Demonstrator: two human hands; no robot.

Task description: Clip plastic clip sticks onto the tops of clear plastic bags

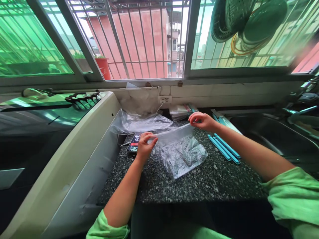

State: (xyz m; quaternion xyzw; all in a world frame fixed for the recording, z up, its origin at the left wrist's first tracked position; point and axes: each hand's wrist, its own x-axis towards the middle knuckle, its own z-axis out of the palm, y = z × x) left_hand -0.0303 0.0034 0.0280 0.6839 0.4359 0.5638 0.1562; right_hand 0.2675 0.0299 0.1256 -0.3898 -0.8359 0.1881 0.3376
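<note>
A clear plastic bag [183, 154] is stretched by its upper edge between my two hands, its lower part lying crumpled on the speckled dark countertop [164, 192]. My left hand [146, 144] pinches the left end of that edge. At the right end, my right hand [201, 121] pinches the other corner, a little higher and farther back. Behind the bag lies more clear plastic [147, 122], spread out near the wall. Partly hidden beside my left hand is a dark packet with red and white print [134, 143].
Several turquoise sealing clips [224, 149] lie to the right, near the dark sink [269, 132]. A stack of plastic bags [179, 112] rests at the back below a wall socket [164, 99]. A white-sided appliance [82, 149] borders the left. Baskets [239, 20] hang by the window.
</note>
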